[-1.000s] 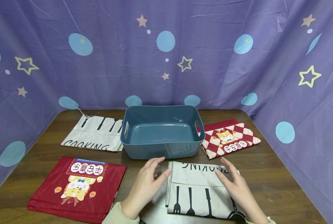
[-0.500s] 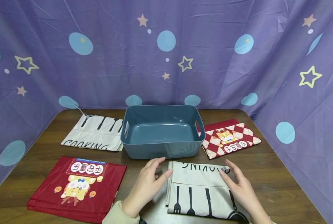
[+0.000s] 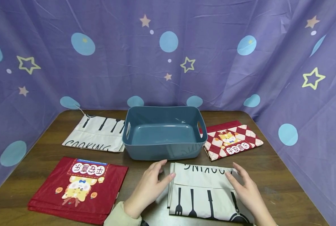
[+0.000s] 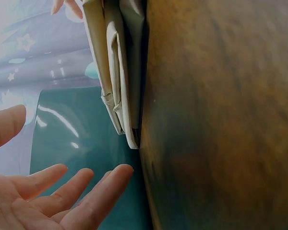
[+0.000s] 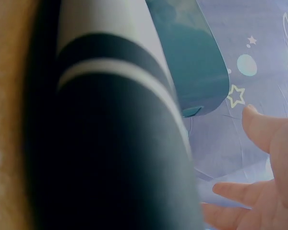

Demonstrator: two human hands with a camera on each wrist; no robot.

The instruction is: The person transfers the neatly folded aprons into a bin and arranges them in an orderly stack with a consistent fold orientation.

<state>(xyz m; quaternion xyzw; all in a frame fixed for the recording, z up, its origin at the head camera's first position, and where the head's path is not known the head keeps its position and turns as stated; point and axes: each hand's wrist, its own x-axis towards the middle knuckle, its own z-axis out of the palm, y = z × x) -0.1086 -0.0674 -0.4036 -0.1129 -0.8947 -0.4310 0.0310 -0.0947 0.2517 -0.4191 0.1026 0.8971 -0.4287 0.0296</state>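
Note:
A folded white apron (image 3: 204, 191) with black cutlery prints and upside-down "COOKING" lettering lies on the table before me. My left hand (image 3: 151, 185) is at its left edge, thumb tip close to the fold and fingers loosely extended. Over its right side is my right hand (image 3: 247, 188), fingers spread and holding nothing. In the left wrist view, the layered folds of the apron (image 4: 115, 72) stand near the relaxed fingers (image 4: 101, 191). The right wrist view shows the apron's black print (image 5: 115, 153) large and blurred, with the right hand (image 5: 273, 177) beside it.
Behind the apron stands a blue plastic bin (image 3: 163, 152) with nothing in it. A red folded cloth (image 3: 77, 188) lies front left, another white "COOKING" cloth (image 3: 95, 133) back left, and a red-and-white checked cloth (image 3: 230, 141) back right. A purple curtain (image 3: 168, 78) hangs behind the wooden table (image 3: 275, 175).
My right hand has drifted to the right across the apron, towards its right edge. The left hand has barely moved, and the cloths and bin stay where they were.

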